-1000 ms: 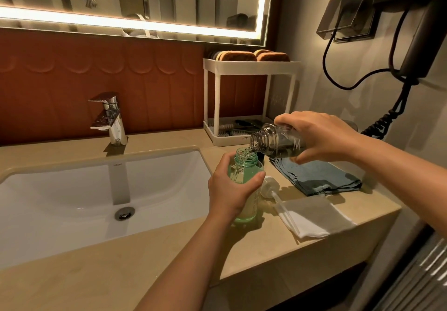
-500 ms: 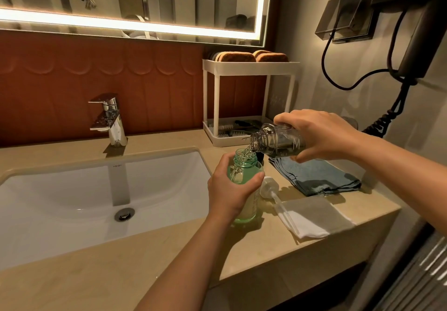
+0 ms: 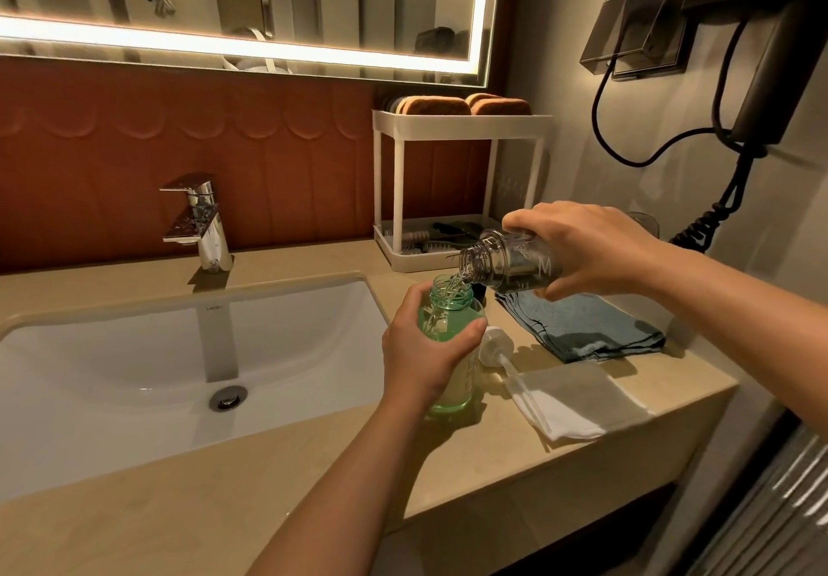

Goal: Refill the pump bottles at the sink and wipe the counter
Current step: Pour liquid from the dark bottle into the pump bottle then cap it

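A green pump bottle (image 3: pixel 450 313) with its top off stands upright on the beige counter (image 3: pixel 313 459), right of the sink. My left hand (image 3: pixel 421 351) grips it around the body. My right hand (image 3: pixel 578 248) holds a clear refill bottle (image 3: pixel 506 262) tipped on its side, neck over the green bottle's mouth. Clear liquid runs from it into the green bottle. The white pump head (image 3: pixel 495 347) with its tube lies on the counter just right of the green bottle, its tube reaching onto a white cloth (image 3: pixel 578 396).
A white basin (image 3: pixel 157 378) with a chrome tap (image 3: pixel 201 226) takes up the left. A folded blue cloth (image 3: pixel 582 324) lies behind the white one. A white two-tier rack (image 3: pixel 448 127) stands at the back. A hairdryer (image 3: pixel 770 60) with a cord hangs on the right wall.
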{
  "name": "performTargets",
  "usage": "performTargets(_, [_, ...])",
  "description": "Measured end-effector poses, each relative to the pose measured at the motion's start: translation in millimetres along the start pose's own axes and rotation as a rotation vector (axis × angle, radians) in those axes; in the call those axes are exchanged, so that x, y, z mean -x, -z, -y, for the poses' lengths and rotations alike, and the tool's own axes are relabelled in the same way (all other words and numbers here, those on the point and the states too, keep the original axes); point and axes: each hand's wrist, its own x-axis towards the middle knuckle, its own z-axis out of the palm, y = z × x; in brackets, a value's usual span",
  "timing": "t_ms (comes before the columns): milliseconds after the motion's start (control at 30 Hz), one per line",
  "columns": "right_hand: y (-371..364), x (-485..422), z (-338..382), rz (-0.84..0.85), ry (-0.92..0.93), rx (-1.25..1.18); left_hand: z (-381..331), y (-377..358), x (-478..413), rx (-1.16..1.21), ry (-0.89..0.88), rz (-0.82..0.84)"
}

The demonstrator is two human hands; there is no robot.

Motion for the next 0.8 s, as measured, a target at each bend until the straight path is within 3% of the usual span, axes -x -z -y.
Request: performTargets(800, [6.9, -3.1, -4.0, 0.001, 0.031, 0.078, 2.9, -1.2, -0.5, 0.021, 0.006, 0.011])
